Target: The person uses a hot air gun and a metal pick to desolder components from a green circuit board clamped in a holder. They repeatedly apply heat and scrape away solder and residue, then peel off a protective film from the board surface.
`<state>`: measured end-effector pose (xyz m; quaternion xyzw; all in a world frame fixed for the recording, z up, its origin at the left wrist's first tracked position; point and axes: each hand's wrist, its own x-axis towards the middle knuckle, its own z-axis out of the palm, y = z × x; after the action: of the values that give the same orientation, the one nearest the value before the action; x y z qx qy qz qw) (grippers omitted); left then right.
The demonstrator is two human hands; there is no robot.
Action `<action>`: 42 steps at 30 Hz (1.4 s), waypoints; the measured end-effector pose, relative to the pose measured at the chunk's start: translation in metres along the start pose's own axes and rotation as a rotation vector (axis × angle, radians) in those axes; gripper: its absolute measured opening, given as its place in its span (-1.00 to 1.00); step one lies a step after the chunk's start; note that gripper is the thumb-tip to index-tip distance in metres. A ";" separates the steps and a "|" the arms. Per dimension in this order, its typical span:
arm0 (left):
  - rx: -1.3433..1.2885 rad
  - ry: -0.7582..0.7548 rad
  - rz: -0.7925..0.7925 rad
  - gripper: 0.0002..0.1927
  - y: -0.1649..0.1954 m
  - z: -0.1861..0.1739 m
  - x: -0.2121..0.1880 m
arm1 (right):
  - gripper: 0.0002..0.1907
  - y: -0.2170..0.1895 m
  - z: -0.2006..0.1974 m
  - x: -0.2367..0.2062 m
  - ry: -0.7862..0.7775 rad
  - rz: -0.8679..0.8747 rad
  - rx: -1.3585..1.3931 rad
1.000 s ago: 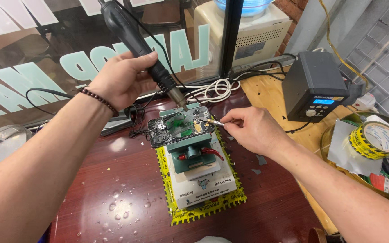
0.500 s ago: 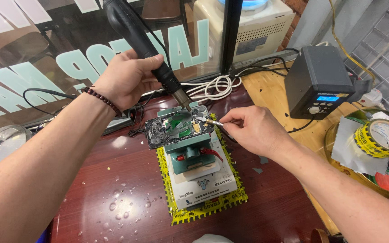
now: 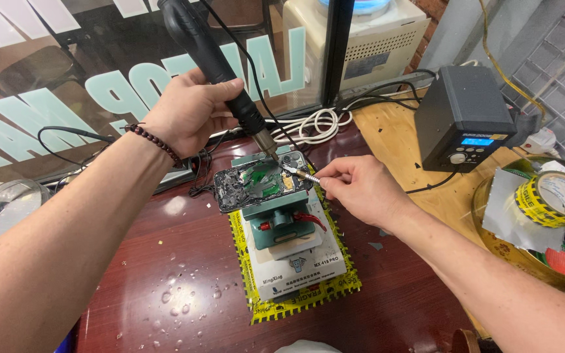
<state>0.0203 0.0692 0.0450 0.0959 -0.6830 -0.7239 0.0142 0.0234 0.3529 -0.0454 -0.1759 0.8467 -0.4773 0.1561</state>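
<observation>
The phone [image 3: 261,185], stripped and face down with its back shattered, lies clamped across the top of a teal holding fixture [image 3: 276,219] near the middle of the view. The fixture stands on a white block [image 3: 299,261], which rests on a yellow-edged mat [image 3: 259,307] on the dark red table [image 3: 165,287].

The left hand [image 3: 188,114], at about 11 o'clock from the phone, is wrapped tight around the black handle of a hot-air gun [image 3: 220,72], and its metal nozzle points down at the phone's upper right corner, just above the camera end. A beaded bracelet [image 3: 155,140] sits on that wrist.

The right hand [image 3: 358,189], at 3 o'clock from the phone, pinches a slim metal tool [image 3: 299,172] between thumb and fingers; the tool's tip reaches the same corner, just beside the nozzle. Whether tip and nozzle touch cannot be told.

Water drops [image 3: 178,294] speckle the table at 7 o'clock from the fixture. A coil of white cable [image 3: 315,124] lies at 1 o'clock, behind the phone. Farther right, at 2 o'clock, a black station with a lit blue display [image 3: 465,117] stands on a wooden board [image 3: 413,157]. At 3 o'clock, at the right edge, a roll of yellow tape [image 3: 554,196] lies in a round tray [image 3: 492,242]
</observation>
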 end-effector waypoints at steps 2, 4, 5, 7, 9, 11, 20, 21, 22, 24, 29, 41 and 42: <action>0.013 0.003 -0.003 -0.81 0.001 0.000 -0.001 | -0.78 0.001 0.000 -0.001 -0.003 0.087 0.095; 0.057 0.027 -0.013 -0.80 0.002 -0.002 -0.003 | -0.78 -0.001 0.001 -0.002 -0.017 0.208 0.190; 0.038 0.023 -0.013 -0.81 0.003 -0.003 -0.004 | -0.78 -0.003 0.003 -0.002 0.003 0.139 0.163; -0.008 -0.003 -0.008 -0.81 0.002 -0.003 -0.003 | -0.79 -0.009 0.003 -0.005 0.060 0.007 0.103; -0.015 -0.001 -0.004 -0.81 0.001 -0.003 -0.003 | -0.79 -0.016 0.002 -0.010 0.099 0.006 -0.123; -0.012 0.008 0.001 -0.81 0.001 -0.006 -0.003 | -0.80 -0.024 0.003 -0.013 0.123 -0.019 -0.249; 0.002 -0.007 0.019 -0.78 0.000 -0.006 -0.001 | -0.81 -0.041 0.008 -0.022 0.151 -0.031 -0.301; 0.005 -0.010 0.016 -0.78 0.000 -0.005 -0.001 | -0.81 -0.041 0.009 -0.024 0.158 -0.023 -0.293; 0.008 -0.014 0.013 -0.78 0.000 -0.004 -0.001 | -0.81 -0.042 0.010 -0.025 0.167 -0.014 -0.285; 0.010 -0.017 0.017 -0.77 -0.001 -0.003 -0.002 | -0.81 -0.042 0.011 -0.028 0.170 -0.029 -0.298; 0.034 -0.010 0.024 -0.76 0.000 -0.001 -0.004 | -0.82 -0.036 0.020 -0.031 0.199 -0.136 -0.352; -0.075 0.058 0.065 -0.80 0.004 0.000 0.001 | -0.83 -0.007 0.010 -0.001 0.041 0.237 0.439; -0.092 0.091 0.078 -0.82 0.005 -0.002 0.003 | -0.82 -0.008 0.010 -0.004 0.091 0.129 0.297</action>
<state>0.0176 0.0669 0.0494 0.1010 -0.6508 -0.7485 0.0778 0.0322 0.3428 -0.0430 -0.0744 0.7826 -0.5936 0.1724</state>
